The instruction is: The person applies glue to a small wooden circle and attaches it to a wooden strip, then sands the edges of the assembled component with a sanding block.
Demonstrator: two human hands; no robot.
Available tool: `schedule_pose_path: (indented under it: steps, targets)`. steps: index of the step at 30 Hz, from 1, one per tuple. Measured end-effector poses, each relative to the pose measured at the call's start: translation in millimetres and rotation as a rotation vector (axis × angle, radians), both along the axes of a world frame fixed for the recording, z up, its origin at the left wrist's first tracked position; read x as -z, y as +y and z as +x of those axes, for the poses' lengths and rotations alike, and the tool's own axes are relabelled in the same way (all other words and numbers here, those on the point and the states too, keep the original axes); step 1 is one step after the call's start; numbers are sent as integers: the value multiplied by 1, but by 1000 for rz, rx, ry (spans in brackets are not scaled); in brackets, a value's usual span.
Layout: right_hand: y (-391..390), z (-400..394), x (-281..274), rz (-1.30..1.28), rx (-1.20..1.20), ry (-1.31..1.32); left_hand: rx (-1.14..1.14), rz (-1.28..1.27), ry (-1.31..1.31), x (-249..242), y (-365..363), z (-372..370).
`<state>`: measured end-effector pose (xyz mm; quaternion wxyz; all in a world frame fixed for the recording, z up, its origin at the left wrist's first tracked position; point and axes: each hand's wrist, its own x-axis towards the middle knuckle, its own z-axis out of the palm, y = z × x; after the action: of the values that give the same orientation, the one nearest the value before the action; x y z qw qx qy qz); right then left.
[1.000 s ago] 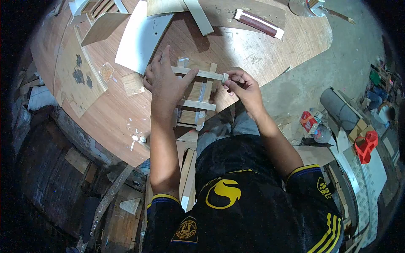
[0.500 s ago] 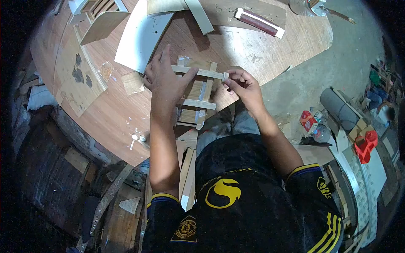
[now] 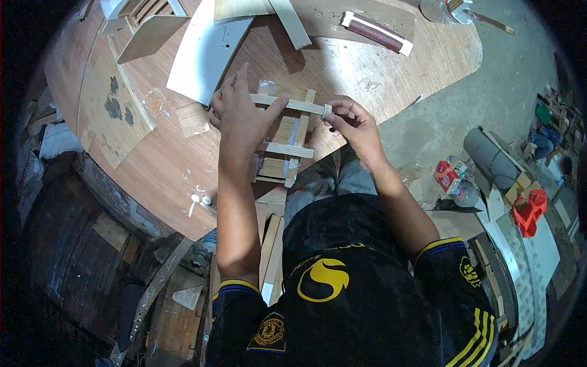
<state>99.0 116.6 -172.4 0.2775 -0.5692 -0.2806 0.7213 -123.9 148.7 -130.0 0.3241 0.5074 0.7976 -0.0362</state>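
Observation:
A small wooden frame (image 3: 285, 129) of slats and strips lies near the table edge in front of me. Two crosspieces stick out past its right side, an upper strip (image 3: 306, 106) and a lower strip (image 3: 290, 150). My left hand (image 3: 238, 119) grips the frame's left side, thumb along the upper strip and the other fingers spread behind. Between thumb and fingertips, my right hand (image 3: 356, 125) pinches a small round wooden disc (image 3: 327, 112) at that strip's right end. Whitish residue shows along the frame's joints.
Left of the frame are a square wood piece (image 3: 192, 119) and a stained board (image 3: 116, 110). A white panel (image 3: 205, 58) and a maroon-and-white bar (image 3: 376, 33) lie farther back. Small white round pieces (image 3: 206, 200) sit near the front edge. A jar (image 3: 441, 11) stands at the far right.
Almost nothing differs. Both hands stay in the same places on the frame and the disc.

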Motion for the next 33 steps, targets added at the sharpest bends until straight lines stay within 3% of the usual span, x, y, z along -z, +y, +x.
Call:
schedule_pose_path:
  steps: [33]
  targets:
    - [2,1,-4,6,-28,17,10,15,-43,1,-1,-6]
